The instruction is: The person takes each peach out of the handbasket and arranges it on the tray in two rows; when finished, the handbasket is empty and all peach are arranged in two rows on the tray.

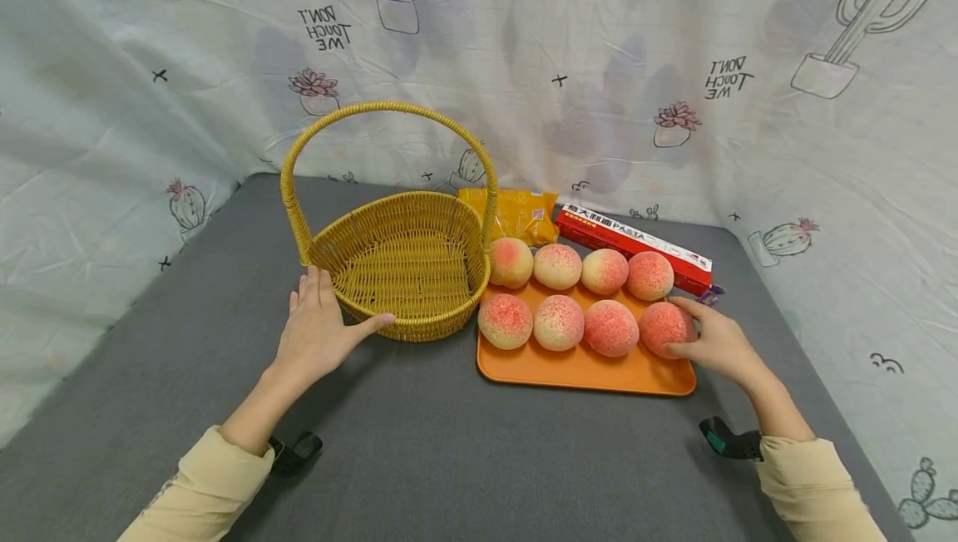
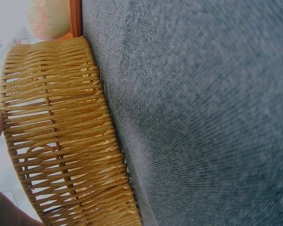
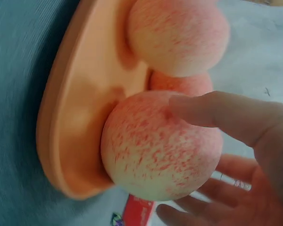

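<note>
While my right hand (image 1: 714,341) curls around the peach (image 1: 664,327) at the near right corner of the orange tray (image 1: 576,369), my left hand (image 1: 318,331) lies flat on the grey desk (image 1: 419,442) with its fingers straight and its thumb stretched out to touch the wall of the yellow wicker basket (image 1: 407,263). My two hands are well apart, the basket and the tray lying between them. In the right wrist view my thumb (image 3: 221,113) presses on top of the speckled peach (image 3: 160,146) and my fingers (image 3: 193,209) cup its far side, so I have it in a loose grip while it sits on the tray (image 3: 80,117). Just left of that hand three more peaches fill the near row, and four others (image 1: 580,268) line the row behind. The basket stands just right of my left hand, its tall looped handle (image 1: 385,114) upright; the left wrist view shows its woven side (image 2: 61,132) resting on the desk (image 2: 203,113). Beyond my right hand, behind the tray, lie a red pasta box (image 1: 636,244) and a yellow packet (image 1: 516,211). A cactus-print cloth (image 1: 150,93) hangs behind and beside everything.
</note>
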Action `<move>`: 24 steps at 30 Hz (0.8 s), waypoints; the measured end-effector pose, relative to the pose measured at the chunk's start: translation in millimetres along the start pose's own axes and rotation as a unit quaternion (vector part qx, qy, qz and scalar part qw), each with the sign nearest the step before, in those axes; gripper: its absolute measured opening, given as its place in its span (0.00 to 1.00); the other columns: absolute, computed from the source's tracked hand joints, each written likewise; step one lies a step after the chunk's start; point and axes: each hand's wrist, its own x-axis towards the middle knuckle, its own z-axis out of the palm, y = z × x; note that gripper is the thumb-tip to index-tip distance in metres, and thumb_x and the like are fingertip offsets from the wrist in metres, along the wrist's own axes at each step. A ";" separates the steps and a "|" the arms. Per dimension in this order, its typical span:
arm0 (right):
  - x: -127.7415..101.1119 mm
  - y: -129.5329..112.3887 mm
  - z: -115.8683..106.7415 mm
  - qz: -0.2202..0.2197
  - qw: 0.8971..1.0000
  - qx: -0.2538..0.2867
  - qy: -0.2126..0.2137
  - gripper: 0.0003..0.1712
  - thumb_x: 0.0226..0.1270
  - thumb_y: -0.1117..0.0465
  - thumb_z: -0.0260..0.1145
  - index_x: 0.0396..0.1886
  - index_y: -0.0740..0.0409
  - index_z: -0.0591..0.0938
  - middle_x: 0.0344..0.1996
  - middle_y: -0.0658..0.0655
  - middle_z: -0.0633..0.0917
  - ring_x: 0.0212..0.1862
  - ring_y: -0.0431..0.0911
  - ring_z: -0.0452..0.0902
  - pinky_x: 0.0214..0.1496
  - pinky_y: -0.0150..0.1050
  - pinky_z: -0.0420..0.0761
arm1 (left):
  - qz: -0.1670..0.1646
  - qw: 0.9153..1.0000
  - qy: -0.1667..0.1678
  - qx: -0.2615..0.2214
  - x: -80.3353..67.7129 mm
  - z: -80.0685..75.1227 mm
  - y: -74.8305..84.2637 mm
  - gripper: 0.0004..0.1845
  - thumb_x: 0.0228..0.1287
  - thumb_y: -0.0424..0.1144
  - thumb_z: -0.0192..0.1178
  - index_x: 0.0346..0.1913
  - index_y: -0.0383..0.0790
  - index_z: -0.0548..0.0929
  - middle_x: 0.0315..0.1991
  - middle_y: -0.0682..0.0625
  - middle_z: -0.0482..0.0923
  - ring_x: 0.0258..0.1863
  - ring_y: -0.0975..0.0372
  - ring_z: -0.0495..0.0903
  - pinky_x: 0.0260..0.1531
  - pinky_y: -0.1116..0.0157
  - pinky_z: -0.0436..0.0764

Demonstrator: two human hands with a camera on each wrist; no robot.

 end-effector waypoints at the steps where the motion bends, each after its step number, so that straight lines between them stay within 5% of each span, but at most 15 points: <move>1: 1.5 -0.9 0.3 -0.014 1.000 -0.014 0.006 0.45 0.51 0.57 0.77 0.64 0.74 0.68 0.56 0.79 0.73 0.53 0.70 0.72 0.52 0.66 0.73 | 0.000 1.000 0.000 0.000 0.0 0.0 -0.1 0.68 0.55 0.74 0.55 0.71 0.16 0.37 0.73 0.25 0.27 0.72 0.36 0.31 0.70 0.42 0.36; 12: 8.0 -1.1 -2.7 -0.026 0.999 -0.032 0.020 0.44 0.42 0.57 0.81 0.59 0.72 0.75 0.45 0.75 0.81 0.44 0.65 0.77 0.45 0.61 0.78 | 0.004 1.000 0.006 0.002 0.2 0.2 -0.8 0.68 0.55 0.74 0.56 0.71 0.15 0.38 0.72 0.24 0.28 0.72 0.35 0.32 0.69 0.41 0.37; 24: 7.9 2.3 -1.7 -0.066 0.997 -0.017 0.021 0.42 0.40 0.59 0.83 0.58 0.67 0.78 0.48 0.73 0.82 0.50 0.66 0.78 0.51 0.62 0.77 | 0.004 1.000 0.006 0.000 0.1 0.1 0.3 0.68 0.56 0.74 0.56 0.71 0.16 0.38 0.73 0.24 0.28 0.72 0.35 0.32 0.70 0.41 0.37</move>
